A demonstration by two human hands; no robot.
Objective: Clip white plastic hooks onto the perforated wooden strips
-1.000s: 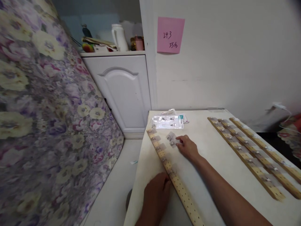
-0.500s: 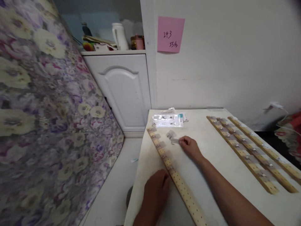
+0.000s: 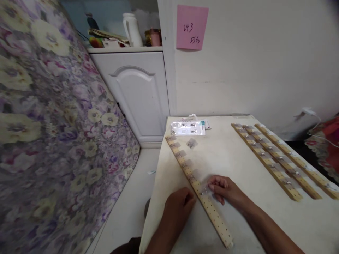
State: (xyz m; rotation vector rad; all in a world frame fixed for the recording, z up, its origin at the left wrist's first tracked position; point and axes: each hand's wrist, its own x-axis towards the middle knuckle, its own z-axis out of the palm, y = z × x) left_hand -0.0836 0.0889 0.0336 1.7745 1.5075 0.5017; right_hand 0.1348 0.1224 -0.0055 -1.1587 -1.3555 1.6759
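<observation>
We see a home: floral mattress [image 3: 53, 116] at 9 o'clock, white cupboard [image 3: 135, 95] with a jug [image 3: 131, 24] at 12.

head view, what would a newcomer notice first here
The flowered cloth fills the left side, and a pink note sticks on the wall above. On the table, the right hand pinches a clear piece against a holed wooden strip that the left hand touches; three more strips lie at right.

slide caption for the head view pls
Right hand holds a small clear piece at a perforated wooden strip, left hand resting beside it.
</observation>
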